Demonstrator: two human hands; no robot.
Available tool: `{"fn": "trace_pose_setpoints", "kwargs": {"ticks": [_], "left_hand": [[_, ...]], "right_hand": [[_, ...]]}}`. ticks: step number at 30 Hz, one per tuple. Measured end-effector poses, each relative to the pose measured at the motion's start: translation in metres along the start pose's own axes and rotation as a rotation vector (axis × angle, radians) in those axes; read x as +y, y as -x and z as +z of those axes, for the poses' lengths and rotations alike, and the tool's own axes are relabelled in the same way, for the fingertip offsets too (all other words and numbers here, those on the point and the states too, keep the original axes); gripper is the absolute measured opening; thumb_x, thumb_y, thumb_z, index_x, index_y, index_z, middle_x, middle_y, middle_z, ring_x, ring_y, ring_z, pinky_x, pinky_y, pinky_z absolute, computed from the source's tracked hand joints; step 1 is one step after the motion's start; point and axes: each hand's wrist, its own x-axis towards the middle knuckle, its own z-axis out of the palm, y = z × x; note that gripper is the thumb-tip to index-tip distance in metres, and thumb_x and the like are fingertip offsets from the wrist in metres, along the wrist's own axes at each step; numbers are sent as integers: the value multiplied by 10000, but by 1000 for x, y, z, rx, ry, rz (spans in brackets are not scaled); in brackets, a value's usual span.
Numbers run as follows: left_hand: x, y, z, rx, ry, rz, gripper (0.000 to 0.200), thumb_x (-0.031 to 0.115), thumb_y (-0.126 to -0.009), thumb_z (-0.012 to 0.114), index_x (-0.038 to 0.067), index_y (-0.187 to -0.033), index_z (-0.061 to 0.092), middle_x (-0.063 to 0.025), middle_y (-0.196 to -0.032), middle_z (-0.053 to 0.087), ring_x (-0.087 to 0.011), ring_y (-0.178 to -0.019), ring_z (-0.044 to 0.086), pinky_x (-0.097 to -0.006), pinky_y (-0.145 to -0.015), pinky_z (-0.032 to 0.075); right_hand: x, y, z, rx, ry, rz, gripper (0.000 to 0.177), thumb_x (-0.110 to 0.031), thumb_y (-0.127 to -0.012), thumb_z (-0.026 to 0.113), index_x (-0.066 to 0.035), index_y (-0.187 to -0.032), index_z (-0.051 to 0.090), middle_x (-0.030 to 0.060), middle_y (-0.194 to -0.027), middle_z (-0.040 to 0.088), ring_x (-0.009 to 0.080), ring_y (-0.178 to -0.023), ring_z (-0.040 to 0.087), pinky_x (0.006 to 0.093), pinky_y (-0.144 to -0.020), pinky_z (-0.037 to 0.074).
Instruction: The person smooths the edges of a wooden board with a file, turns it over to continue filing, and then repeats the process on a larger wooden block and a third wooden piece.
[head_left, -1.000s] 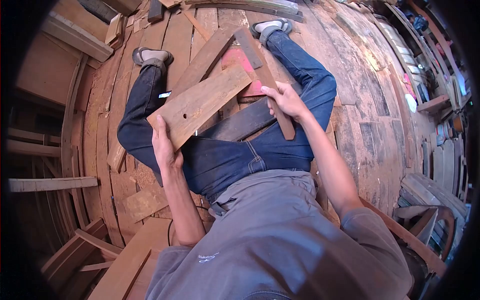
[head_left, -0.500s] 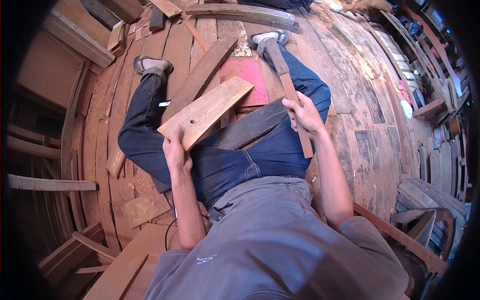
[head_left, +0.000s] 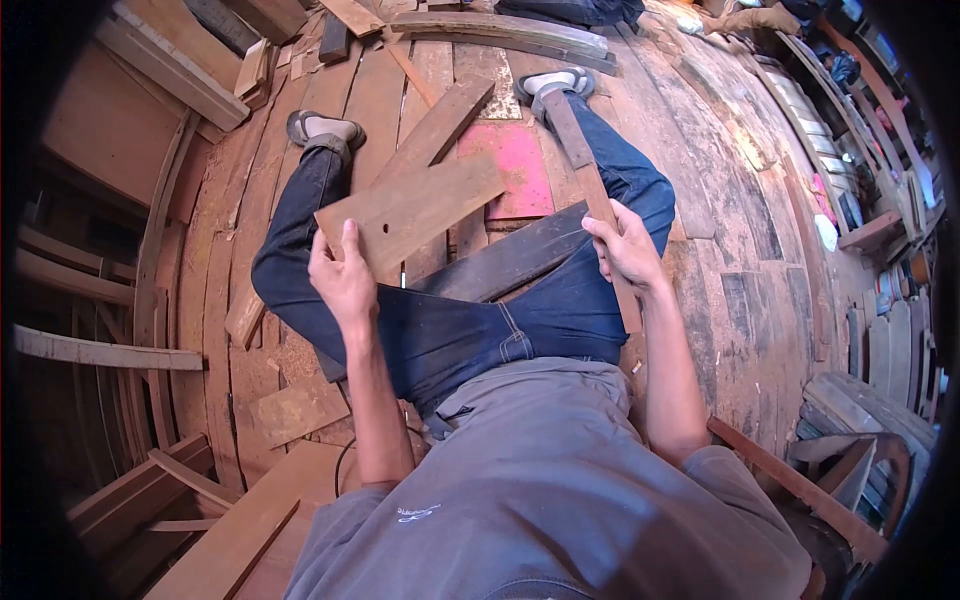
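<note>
My left hand point(head_left: 345, 275) grips the lower left end of a flat wooden board point(head_left: 425, 210) with a small dark hole near that end, its thumb on the upper face. On the right, my right hand point(head_left: 628, 248) is closed round a long narrow wooden strip point(head_left: 595, 195), which slants from beside my shoe down to my thigh. A dark plank point(head_left: 510, 255) lies between my legs, under the space between both hands. Beyond the held board, a brown beam point(head_left: 440, 130) rests on the floor beside a pink panel point(head_left: 515, 170).
Long planks point(head_left: 500, 32) lie past my feet. Wooden frames point(head_left: 110, 360) stand at the left, and stacked boards point(head_left: 865, 400) lie at the right. A brown board point(head_left: 235, 520) is at the lower left. Sawdust and scraps dot the plank floor point(head_left: 720, 340).
The board in my left hand has tilted, its face now darker, and my left hand has shifted slightly left with its fingers more spread. My right hand and the strip appear slightly farther right and lower.
</note>
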Motion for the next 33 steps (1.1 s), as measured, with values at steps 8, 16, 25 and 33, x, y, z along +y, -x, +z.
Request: {"fn": "trace_pose_setpoints", "kwargs": {"ticks": [8,16,25,33], "left_hand": [[90,-19,-27,-131,-331,305,243,131,-984,665,-49,-1147,683,-118,-975,752,-113,-891,660,-277,-819,517],[91,-27,-26,-151,-438,309,308,160,-960,693,-21,-1209,685,-153,-966,758,-136,-880,689,-293,-790,533],[94,-35,-34,-114,-540,238,315,234,-970,695,-22,-1153,697,-182,-960,756,-165,-869,716,-313,-800,542],[99,-34,-41,-78,-712,231,322,268,-940,738,-49,-993,719,-217,-779,714,-176,-674,694,-343,-662,528]], "right_hand": [[-12,14,-1,20,66,-62,195,-247,-982,655,-86,-1067,587,-42,-634,476,59,-427,475,228,-368,383],[-7,10,-1,-1,103,-29,357,-234,-958,691,-37,-1221,551,-7,-655,511,86,-453,517,254,-382,414],[-15,2,23,-64,25,-76,562,-271,-980,672,-27,-1433,446,17,-693,533,103,-494,561,247,-403,435],[-12,0,36,-144,194,-145,556,-334,-979,656,2,-1396,504,75,-713,609,132,-484,581,298,-460,465]]}}
